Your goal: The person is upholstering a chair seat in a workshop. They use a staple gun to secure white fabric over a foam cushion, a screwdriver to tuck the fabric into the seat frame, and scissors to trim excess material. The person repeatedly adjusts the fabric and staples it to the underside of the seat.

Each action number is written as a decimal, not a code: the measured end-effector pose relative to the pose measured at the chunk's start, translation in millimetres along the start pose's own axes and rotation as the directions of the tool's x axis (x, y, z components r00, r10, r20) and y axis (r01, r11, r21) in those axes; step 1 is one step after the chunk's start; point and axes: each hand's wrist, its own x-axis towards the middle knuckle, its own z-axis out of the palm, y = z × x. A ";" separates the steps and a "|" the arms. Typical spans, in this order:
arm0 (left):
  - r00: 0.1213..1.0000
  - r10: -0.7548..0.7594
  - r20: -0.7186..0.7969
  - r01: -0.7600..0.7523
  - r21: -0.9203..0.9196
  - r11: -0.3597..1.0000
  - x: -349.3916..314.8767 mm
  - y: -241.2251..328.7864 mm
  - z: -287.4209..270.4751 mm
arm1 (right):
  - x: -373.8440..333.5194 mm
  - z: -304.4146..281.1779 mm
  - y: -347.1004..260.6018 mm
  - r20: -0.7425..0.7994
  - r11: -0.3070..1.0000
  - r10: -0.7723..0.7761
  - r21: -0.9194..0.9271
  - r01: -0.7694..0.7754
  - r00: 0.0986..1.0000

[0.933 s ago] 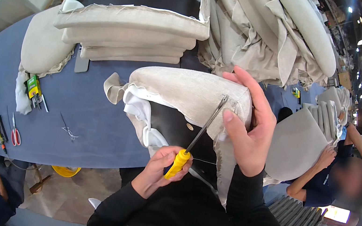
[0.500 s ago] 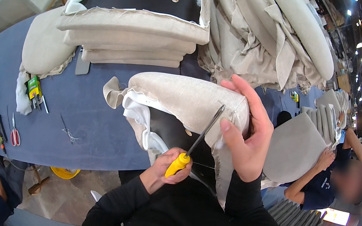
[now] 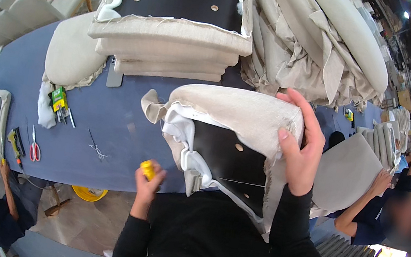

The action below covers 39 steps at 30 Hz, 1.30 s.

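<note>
My right hand [image 3: 302, 144] grips the corner of a beige fabric-covered chair panel [image 3: 231, 103], thumb on the front face and fingers behind. The panel stands tilted against me. Its dark board [image 3: 243, 161] shows inside, with white padding [image 3: 192, 161] and loose fabric along the left edge. My left hand [image 3: 148, 184] is closed round the yellow handle of an awl [image 3: 146, 168], out to the left of the panel above the table's near edge. The awl's thin shank is smeared by motion and hardly shows.
A stack of padded panels [image 3: 171, 39] stands at the back, with a fabric heap [image 3: 302, 63] to its right. On the blue table [image 3: 121, 153] lie red-handled scissors [image 3: 35, 150], a cutter [image 3: 15, 144] and a phone [image 3: 115, 74]. Co-workers handle panels at both sides.
My left hand has pulled the awl away from the panel's fabric corner and swung left. My right hand keeps its hold. The whole view has shifted slightly.
</note>
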 end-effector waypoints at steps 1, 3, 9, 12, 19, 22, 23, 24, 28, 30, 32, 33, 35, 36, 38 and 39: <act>0.943 0.028 -0.331 -0.072 -0.120 0.990 -12.5 -14.5 -14.1 | 2.4 -3.4 5.1 0.000 1.000 -0.008 0.013 0.008 1.000; 0.745 -0.043 -0.666 -0.191 -0.275 0.942 -33.2 -45.6 -57.4 | 4.3 -15.7 14.0 -0.025 1.000 -0.005 -0.022 0.005 1.000; 0.871 -0.297 -0.392 -0.141 -0.778 0.613 -64.4 -20.8 -86.8 | 0.9 -35.4 35.4 -0.030 0.996 -0.087 -0.009 0.087 0.996; 0.968 0.010 -0.253 -0.093 -0.319 0.943 -70.9 89.4 6.5 | 0.0 -38.7 32.2 -0.045 0.991 -0.125 0.041 0.126 0.991; 0.569 0.459 0.683 -0.782 0.275 0.560 -29.1 178.8 130.2 | -39.5 -51.5 30.8 -0.152 0.951 -0.143 0.251 0.178 0.978; 0.690 0.235 0.685 -0.608 0.372 0.701 -27.1 178.4 158.5 | -73.2 -58.3 33.9 -0.270 0.851 -0.036 0.496 0.172 0.962; 0.659 0.236 0.714 -0.622 0.342 0.705 -22.8 170.8 161.0 | -82.9 -61.4 35.7 -0.280 0.814 -0.033 0.549 0.189 0.959; 0.654 0.207 0.728 -0.595 0.325 0.735 -23.0 164.3 164.5 | -92.3 -66.4 38.1 -0.289 0.773 -0.028 0.600 0.204 0.957; 0.612 0.100 0.785 -0.495 0.281 0.822 -32.2 150.0 188.1 | -116.9 -90.3 44.7 -0.336 0.853 -0.179 0.415 0.315 0.925; 0.600 0.075 0.797 -0.488 0.290 0.824 -37.9 147.7 199.3 | -125.6 -99.6 45.0 -0.359 0.873 -0.173 0.375 0.312 0.917; 0.607 0.067 0.792 -0.514 0.327 0.793 -44.6 148.4 206.9 | -131.9 -104.4 46.7 -0.376 0.890 -0.143 0.356 0.285 0.916; 0.610 0.044 0.791 -0.502 0.343 0.794 -46.9 148.9 209.8 | -134.9 -106.3 46.9 -0.378 0.900 -0.109 0.356 0.253 0.919; 0.620 0.009 0.785 -0.480 0.370 0.795 -51.2 150.0 216.0 | -137.7 -110.4 47.1 -0.375 0.915 -0.046 0.356 0.190 0.926; 0.632 -0.005 0.775 -0.457 0.378 0.805 -53.3 151.0 218.5 | -137.2 -111.8 48.0 -0.386 0.912 -0.049 0.358 0.199 0.921; 0.655 -0.032 0.755 -0.410 0.391 0.824 -57.0 154.6 223.5 | -136.0 -114.5 49.7 -0.406 0.906 -0.057 0.362 0.218 0.912; 0.646 0.032 0.763 -0.518 0.406 0.753 -58.0 157.3 226.4 | -136.7 -115.9 51.0 -0.412 0.891 -0.035 0.400 0.215 0.910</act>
